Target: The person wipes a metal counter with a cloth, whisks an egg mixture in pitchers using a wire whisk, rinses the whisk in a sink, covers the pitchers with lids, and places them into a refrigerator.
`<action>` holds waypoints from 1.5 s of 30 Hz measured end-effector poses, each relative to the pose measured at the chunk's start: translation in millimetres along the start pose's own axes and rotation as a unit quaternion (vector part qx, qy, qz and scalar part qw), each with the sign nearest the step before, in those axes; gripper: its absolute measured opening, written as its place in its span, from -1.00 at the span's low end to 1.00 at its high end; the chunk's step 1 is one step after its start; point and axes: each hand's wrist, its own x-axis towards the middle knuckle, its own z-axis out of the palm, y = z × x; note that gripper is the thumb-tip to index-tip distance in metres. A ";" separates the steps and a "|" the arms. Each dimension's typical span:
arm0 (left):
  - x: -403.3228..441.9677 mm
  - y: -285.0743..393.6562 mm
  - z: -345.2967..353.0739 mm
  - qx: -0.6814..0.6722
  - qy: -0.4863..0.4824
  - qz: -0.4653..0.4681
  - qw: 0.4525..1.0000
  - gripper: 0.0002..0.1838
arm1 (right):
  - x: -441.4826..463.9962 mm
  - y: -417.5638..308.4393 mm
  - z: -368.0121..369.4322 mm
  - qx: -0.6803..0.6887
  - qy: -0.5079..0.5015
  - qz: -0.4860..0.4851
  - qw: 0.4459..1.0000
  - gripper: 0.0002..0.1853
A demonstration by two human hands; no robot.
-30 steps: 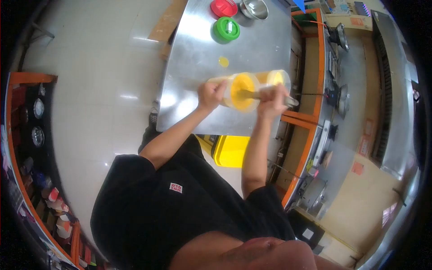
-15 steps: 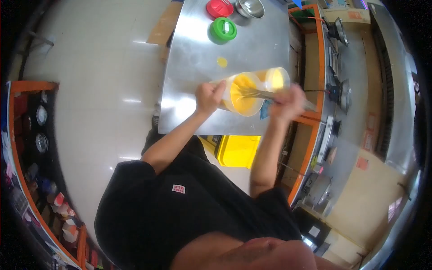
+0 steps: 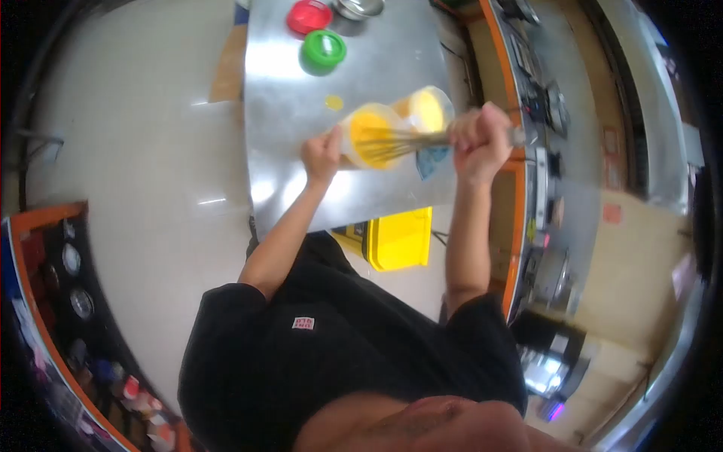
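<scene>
A clear container of thick yellow mixture is on the metal table, towards the near part of its top, its open mouth facing up at the camera. A wire whisk lies across that mouth from the right, its wires over the yellow — how deep they reach, if at all, I cannot tell. The left hand is clamped on the container's left side, the thumb up near the rim. The right hand is closed in a fist around the whisk's handle, whose end sticks out to the right. The two hands are well apart, with the container between them.

Just beside the first container, to the right and a little farther off, is a second clear container with yellow contents. A blue patterned item, too blurred to name, lies near the whisk on the near side. A flat yellow spot marks the table to the far left of the first container. Farther back are a round green lid, a red one beyond it, and a metal bowl to the right of the red — cut off by the frame. A yellow bin stands below the table's near edge.
</scene>
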 end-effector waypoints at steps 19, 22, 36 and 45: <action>-14.2 9.4 15.3 -0.058 -0.045 0.029 0.997 -0.39 | 1.3 -46.0 -7.7 -0.087 -0.042 -0.035 0.995 -0.58; -12.5 12.1 11.8 -0.047 -0.057 0.018 0.997 -0.38 | 0.4 -51.7 -10.3 -0.060 -0.068 -0.073 0.993 -0.57; -4.6 -23.3 -27.8 -0.087 0.025 -0.028 0.996 -0.50 | -0.5 -43.0 -57.4 0.053 0.029 -0.052 0.997 -0.51; -41.4 -96.2 -74.1 0.117 0.126 0.036 0.984 -0.66 | 13.3 -43.2 -155.8 0.218 0.177 -0.076 0.957 -0.54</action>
